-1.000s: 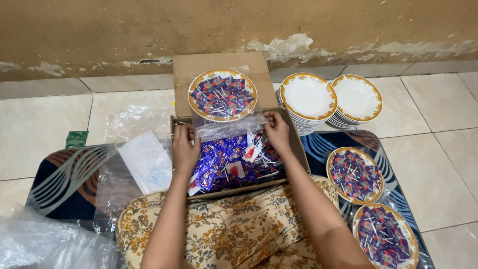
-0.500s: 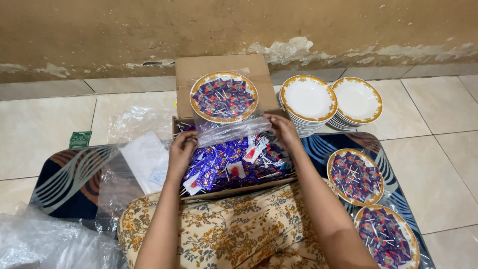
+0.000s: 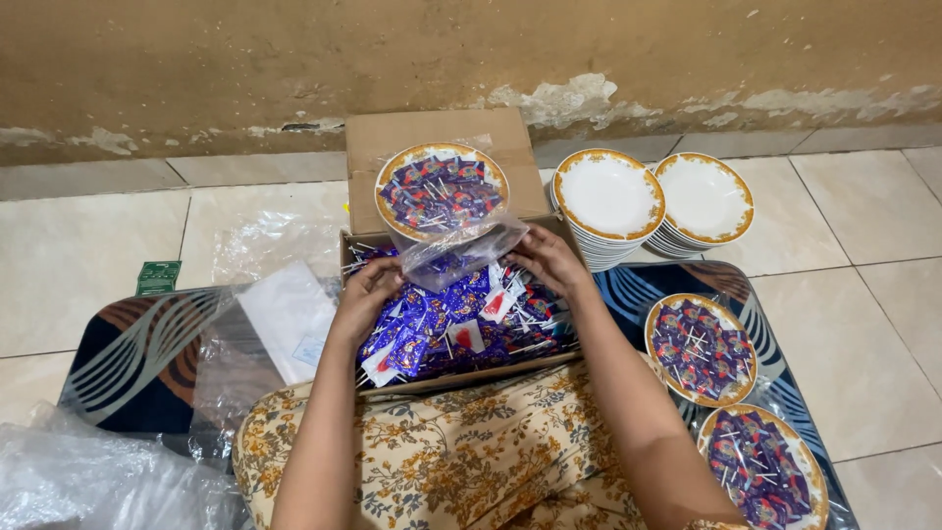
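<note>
An open cardboard box (image 3: pixel 446 377) in front of my lap holds several purple-wrapped lollipops (image 3: pixel 456 324) with white sticks. My left hand (image 3: pixel 365 296) and my right hand (image 3: pixel 546 258) each grip one end of a clear plastic bag (image 3: pixel 461 250) lifted over the candy. On the box's raised back flap (image 3: pixel 388 137) rests a gold-rimmed plate (image 3: pixel 442 190) filled with the same lollipops, just beyond the bag.
Two stacks of empty white gold-rimmed plates (image 3: pixel 609 196) (image 3: pixel 704 197) stand at the right by the wall. Two filled plates (image 3: pixel 701 348) (image 3: pixel 760 468) lie on a patterned mat (image 3: pixel 137 353). Clear plastic wrap (image 3: pixel 245 334) and a white packet (image 3: pixel 291 316) lie left.
Both hands have pulled the clear bag upward and toward the box's far side, stretching it between them; more of the candy in the box is uncovered.
</note>
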